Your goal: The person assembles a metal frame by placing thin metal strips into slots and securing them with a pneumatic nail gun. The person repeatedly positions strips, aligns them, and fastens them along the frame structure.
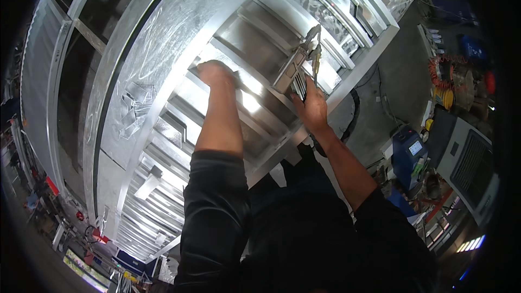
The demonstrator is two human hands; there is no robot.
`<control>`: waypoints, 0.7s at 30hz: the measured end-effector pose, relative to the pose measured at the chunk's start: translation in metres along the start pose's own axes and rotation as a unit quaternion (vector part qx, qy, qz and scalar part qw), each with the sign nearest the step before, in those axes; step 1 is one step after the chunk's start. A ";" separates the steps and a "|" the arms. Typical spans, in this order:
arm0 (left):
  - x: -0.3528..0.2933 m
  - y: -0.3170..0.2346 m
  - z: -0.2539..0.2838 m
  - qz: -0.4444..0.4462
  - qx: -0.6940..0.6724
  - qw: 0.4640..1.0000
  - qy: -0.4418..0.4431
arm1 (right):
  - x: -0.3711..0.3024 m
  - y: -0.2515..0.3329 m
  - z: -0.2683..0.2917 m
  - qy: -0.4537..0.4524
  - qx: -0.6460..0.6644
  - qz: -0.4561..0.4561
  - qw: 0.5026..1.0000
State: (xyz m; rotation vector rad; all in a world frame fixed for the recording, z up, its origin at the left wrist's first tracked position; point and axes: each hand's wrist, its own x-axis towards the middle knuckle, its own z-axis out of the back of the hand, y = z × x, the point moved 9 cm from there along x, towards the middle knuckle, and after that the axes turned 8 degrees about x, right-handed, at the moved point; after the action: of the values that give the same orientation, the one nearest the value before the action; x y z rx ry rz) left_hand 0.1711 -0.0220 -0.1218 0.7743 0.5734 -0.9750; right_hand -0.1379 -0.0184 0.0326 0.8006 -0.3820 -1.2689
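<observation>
A fitting or clamping step on the slatted metal frame (pixel 362 59) appears to be in hand. Locking pliers (pixel 316 59) are grasped in the right hand (pixel 313 107), above the frame's right side; the left hand (pixel 217 74) is placed near the left rail, and whether anything is gripped there cannot be told. Next, the pliers' jaws would probably need to be aligned with an edge.
</observation>
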 end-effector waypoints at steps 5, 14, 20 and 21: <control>0.008 -0.002 -0.008 -0.020 0.163 0.986 0.004 | 0.000 0.008 0.004 -0.024 0.050 0.036 0.998; -0.007 -0.005 -0.003 -0.032 0.142 0.986 0.083 | 0.000 -0.004 -0.004 0.036 0.040 -0.053 0.997; 0.007 0.004 -0.017 0.048 -0.014 0.995 0.091 | -0.002 0.004 -0.002 0.033 0.044 -0.009 0.998; 0.010 0.005 -0.017 0.062 -0.057 0.992 0.094 | -0.003 0.000 -0.003 0.040 0.034 -0.026 0.998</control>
State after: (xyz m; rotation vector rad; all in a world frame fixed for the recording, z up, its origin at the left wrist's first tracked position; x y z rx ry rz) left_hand 0.1785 -0.0121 -0.1376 0.7947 0.7292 -0.7532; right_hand -0.1369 -0.0144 0.0306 0.9218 -0.3440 -1.2740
